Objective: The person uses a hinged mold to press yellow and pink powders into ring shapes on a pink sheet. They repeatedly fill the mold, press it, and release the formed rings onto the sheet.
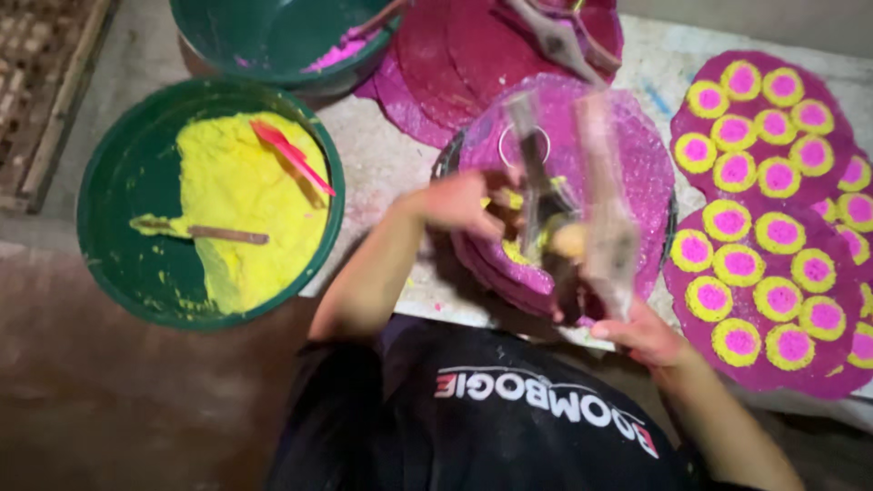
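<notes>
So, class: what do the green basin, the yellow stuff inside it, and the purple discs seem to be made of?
Green basin: probably plastic, going by its smooth, evenly coloured wall and rolled rim.
Yellow stuff: a thick paste or wet powder; it holds smeared ridges and clings to the wall.
Purple discs: thin, matt and grainy, maybe dough or pressed paste; their material is unclear.

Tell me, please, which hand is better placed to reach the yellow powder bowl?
Likely the left hand: it lies nearer the green bowl of yellow powder, while the right hand grips a long tool on the far side.
</notes>
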